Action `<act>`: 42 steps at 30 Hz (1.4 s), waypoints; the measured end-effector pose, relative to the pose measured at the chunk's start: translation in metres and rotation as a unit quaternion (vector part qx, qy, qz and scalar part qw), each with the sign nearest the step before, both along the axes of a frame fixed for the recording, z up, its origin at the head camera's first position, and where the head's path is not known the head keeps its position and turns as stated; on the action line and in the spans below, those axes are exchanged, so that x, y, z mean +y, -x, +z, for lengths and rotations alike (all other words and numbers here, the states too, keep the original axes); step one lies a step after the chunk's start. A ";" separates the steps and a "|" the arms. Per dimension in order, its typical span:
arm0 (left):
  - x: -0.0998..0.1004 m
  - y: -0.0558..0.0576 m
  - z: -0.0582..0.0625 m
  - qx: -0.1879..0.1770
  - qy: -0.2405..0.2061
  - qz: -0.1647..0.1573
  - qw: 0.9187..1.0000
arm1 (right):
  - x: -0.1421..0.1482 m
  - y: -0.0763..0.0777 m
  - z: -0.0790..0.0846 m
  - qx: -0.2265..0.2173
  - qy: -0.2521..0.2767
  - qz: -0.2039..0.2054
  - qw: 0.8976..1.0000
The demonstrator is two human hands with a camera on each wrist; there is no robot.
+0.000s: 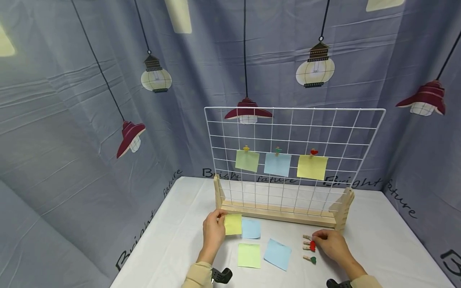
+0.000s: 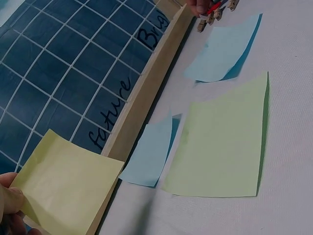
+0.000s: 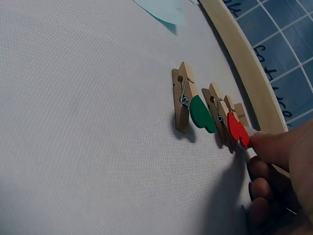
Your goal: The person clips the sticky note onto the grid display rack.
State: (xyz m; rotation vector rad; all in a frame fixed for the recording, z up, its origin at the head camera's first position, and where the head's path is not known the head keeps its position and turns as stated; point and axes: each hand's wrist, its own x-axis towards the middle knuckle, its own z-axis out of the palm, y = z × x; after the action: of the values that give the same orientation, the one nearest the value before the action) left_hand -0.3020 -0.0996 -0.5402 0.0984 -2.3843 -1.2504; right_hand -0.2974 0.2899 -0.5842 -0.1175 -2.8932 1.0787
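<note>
My left hand [image 1: 214, 230] pinches a yellow sticky note [image 1: 233, 224] by its left edge, in front of the grid's wooden base. In the left wrist view this note [image 2: 68, 181] is tilted, with thumb and fingertips at its edge. My right hand [image 1: 333, 245] is at a row of small wooden clothespins, its thumb and finger pinching the end of the farthest clothespin [image 1: 307, 237]. Nearer ones carry a red heart [image 3: 237, 129] and a green heart [image 3: 201, 115]. The right fingers partly hide the far clothespins in the right wrist view.
A white wire grid [image 1: 288, 132] stands in a wooden base [image 1: 277, 212]. Clipped on it are a green note [image 1: 247, 161], a blue note [image 1: 277, 165] and a yellow note [image 1: 312, 168]. On the table lie two blue notes [image 1: 251, 229] and a green note [image 1: 249, 256].
</note>
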 end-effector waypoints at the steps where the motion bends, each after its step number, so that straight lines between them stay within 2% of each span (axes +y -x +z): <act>1: 0.001 0.000 0.000 -0.001 -0.002 -0.001 1.000 | 0.000 0.000 0.000 0.000 0.000 -0.001 1.000; 12: 0.007 0.000 0.000 0.000 0.000 -0.008 1.000 | 0.008 -0.006 0.007 -0.015 0.045 -0.047 0.998; 17: 0.008 -0.001 0.001 0.005 -0.003 -0.017 1.000 | 0.014 -0.012 0.013 -0.011 0.064 -0.050 0.997; 22: 0.007 -0.001 0.003 0.008 -0.002 -0.015 1.000 | 0.018 -0.018 0.015 -0.017 0.071 -0.054 0.996; 28: 0.007 -0.001 0.004 0.012 -0.005 -0.018 1.000 | 0.020 -0.021 0.019 -0.004 0.064 -0.070 0.996; 38: 0.007 0.004 0.006 0.018 -0.015 -0.027 0.999 | 0.015 -0.019 0.036 0.018 0.073 -0.061 0.995; 42: 0.007 0.006 0.007 0.020 -0.016 -0.029 0.999 | 0.009 -0.019 0.044 0.025 0.106 -0.054 0.993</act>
State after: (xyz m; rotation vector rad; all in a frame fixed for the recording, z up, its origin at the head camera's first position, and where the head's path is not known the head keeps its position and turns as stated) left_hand -0.3084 -0.0922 -0.5336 0.0128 -2.3495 -1.3042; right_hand -0.2783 0.2986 -0.5399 -0.2498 -2.6863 1.3439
